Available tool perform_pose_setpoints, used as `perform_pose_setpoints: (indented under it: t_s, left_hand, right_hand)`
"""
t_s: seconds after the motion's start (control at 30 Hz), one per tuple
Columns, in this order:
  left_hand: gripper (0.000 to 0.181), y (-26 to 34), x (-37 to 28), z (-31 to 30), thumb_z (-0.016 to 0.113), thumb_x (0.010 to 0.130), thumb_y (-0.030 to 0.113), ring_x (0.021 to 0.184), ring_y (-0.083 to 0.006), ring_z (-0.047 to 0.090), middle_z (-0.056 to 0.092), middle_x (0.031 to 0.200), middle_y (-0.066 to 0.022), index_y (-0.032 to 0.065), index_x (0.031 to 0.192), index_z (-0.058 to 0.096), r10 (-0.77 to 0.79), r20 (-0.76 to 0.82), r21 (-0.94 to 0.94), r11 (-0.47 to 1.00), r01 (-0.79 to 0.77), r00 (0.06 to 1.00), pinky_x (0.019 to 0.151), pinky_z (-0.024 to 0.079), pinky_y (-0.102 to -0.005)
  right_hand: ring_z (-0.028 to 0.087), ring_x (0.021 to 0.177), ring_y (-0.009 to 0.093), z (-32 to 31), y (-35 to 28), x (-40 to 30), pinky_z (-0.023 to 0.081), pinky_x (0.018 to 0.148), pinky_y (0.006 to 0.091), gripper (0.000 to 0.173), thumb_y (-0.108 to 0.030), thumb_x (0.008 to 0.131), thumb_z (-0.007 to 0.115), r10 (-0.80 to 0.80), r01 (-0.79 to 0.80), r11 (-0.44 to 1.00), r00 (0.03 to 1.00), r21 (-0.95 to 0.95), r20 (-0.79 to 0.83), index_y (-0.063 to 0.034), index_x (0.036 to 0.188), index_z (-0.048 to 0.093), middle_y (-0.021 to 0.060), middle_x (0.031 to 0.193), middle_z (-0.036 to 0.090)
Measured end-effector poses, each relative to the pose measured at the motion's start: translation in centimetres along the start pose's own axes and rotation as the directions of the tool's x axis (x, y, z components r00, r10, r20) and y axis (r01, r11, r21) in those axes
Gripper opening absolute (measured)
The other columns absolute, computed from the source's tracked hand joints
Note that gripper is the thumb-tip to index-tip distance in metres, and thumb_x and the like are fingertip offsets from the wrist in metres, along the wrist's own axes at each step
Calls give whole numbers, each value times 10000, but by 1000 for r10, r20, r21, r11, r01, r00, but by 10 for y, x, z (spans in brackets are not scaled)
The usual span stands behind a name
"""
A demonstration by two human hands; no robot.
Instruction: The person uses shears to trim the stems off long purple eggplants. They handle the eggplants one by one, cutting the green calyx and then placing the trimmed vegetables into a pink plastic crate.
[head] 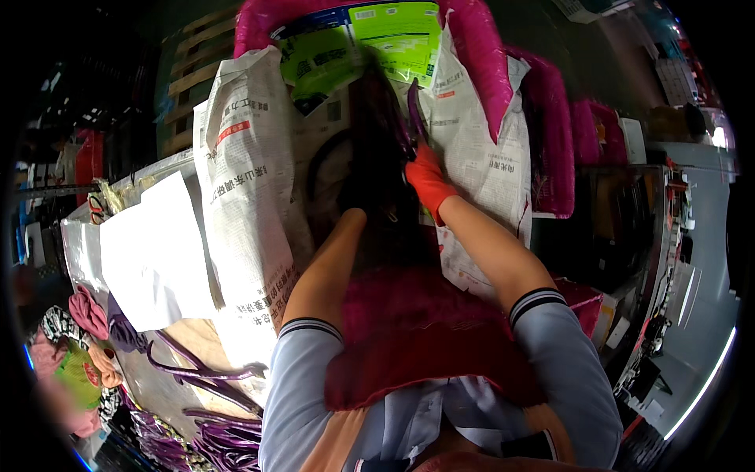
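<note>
Before me stands a magenta crate (481,59) lined with newspaper (248,153), with purple eggplants inside. My right hand (427,180), in a red glove, reaches into the crate and touches long thin eggplants (417,115); shadow hides its fingertips, so its grasp is unclear. My left hand (354,197) is also down in the crate, dark and lost in shadow, close to a dark bundle of eggplants (377,112). A green and blue printed plastic bag (395,38) lies across the crate's far end.
White paper sheets (156,253) lie on the table at left, with more long eggplants (206,371) nearer me. A co-worker in a green apron (79,374) is at lower left. Another magenta crate (551,135) stands at right; a wooden pallet (197,76) lies beyond at left.
</note>
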State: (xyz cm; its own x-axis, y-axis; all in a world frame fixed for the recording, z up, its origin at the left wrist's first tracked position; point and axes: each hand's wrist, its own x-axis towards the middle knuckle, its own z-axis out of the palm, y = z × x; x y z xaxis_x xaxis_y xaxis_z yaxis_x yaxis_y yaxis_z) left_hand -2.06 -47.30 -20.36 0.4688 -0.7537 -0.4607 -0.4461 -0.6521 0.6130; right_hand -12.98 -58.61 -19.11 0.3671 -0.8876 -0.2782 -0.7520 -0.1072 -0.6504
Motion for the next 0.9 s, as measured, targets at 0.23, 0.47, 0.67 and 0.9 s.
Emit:
perform_pose_setpoints:
  t_s: [0.23,0.47,0.67,0.9]
  left_hand:
    - [675,-17,15,5,597,823,415,1030,-342,588,577,1171,-224,-1,1317,397,-52,62,-111,992,59,997,833,484,-419]
    - [518,-115,75,54,587,849,301,1024,-309,579,607,1111,-182,17,1271,491,325,383,-667,745,15,865,846,476,-403]
    - [316,-106,64,82,597,874,172,856,-161,619,646,1009,-56,57,1168,580,210,223,-851,519,85,952,734,504,-302]
    - [341,-72,39,35,579,887,178,887,-159,613,637,1043,-58,63,1206,551,201,467,-870,281,406,861,757,506,-308]
  right_hand:
    - [577,990,420,14,21,16,475,839,452,381,-126,786,565,147,-146,953,989,-267,-14,-82,1161,517,228,1030,621]
    - [596,948,334,20,55,16,466,815,403,393,-225,790,619,292,-479,738,862,476,414,-11,1110,540,142,965,640]
    - [483,1184,291,41,45,-20,380,973,373,566,-284,841,622,182,-215,876,976,433,116,-32,1317,446,169,1268,528]
    - [477,1162,276,6,2,-42,378,967,348,629,-292,823,665,191,-310,736,948,603,254,-37,1343,419,148,1249,525]
